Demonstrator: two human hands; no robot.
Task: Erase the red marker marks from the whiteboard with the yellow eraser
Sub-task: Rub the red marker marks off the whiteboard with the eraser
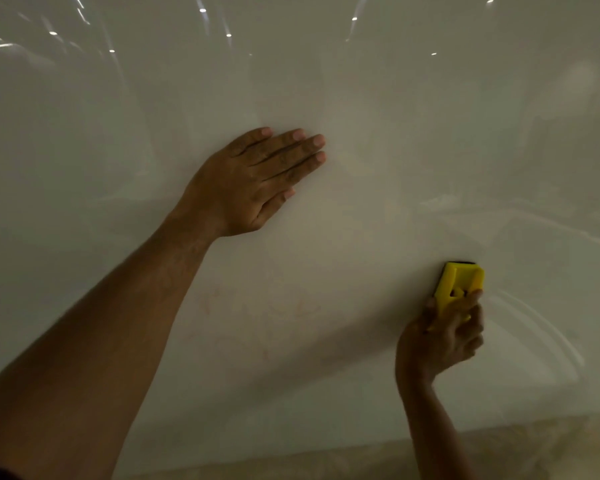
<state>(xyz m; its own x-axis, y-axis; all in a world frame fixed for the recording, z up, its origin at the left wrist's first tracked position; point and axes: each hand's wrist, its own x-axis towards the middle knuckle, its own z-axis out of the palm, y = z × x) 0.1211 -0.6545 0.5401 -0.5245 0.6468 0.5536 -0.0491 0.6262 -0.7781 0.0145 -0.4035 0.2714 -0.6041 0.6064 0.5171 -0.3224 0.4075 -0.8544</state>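
Note:
The glossy whiteboard [378, 116] fills almost the whole view. My left hand [253, 181] lies flat on it near the middle, fingers straight and close together, holding nothing. My right hand [444, 334] at the lower right grips the yellow eraser [459, 285], whose dark pad edge at the top touches the board. Faint, smeared red marker marks [260, 306] remain below my left hand, between my two forearms; they are pale and hard to read.
The board's lower edge runs along the bottom of the view, with a beige marbled surface [361, 459] below it. Ceiling lights [203, 10] reflect as bright spots near the top of the board.

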